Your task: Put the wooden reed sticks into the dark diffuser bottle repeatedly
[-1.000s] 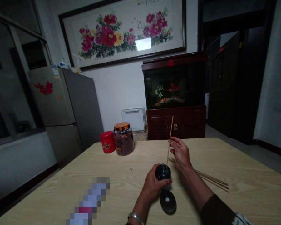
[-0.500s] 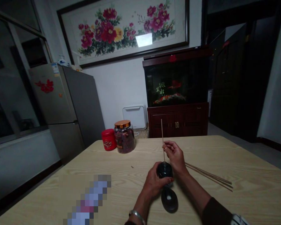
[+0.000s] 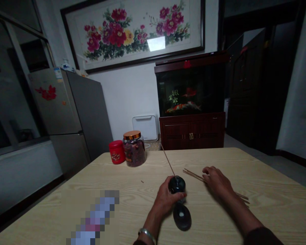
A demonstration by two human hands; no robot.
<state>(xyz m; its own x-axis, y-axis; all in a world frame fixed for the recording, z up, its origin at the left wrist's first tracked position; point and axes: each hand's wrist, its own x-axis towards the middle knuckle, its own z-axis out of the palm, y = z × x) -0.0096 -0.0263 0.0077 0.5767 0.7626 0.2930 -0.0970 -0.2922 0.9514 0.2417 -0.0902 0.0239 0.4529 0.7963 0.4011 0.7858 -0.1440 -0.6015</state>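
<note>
Place was a home: fridge (image 3: 58, 105) stood left of the aquarium (image 3: 209, 88), flower painting (image 3: 135, 32) hung above-left of it, wood-grain bench (image 3: 130, 204) in front.

Sticks (image 3: 193, 174): middles hidden from me by the right hand (image 3: 217, 180). Painting (image 3: 132, 35): top partly cut off. Pixelated strip (image 3: 99, 214): unidentifiable.

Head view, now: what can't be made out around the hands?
All in the head view:
- Leaning stick: lower end, hidden by the dark bottle.
- Bottle's near left side: covered by the left hand.
- Loose sticks: middle stretch, hidden by the right hand; grip unclear.
- Lower-left item: pixelated, cut off by the bottom edge.
</note>
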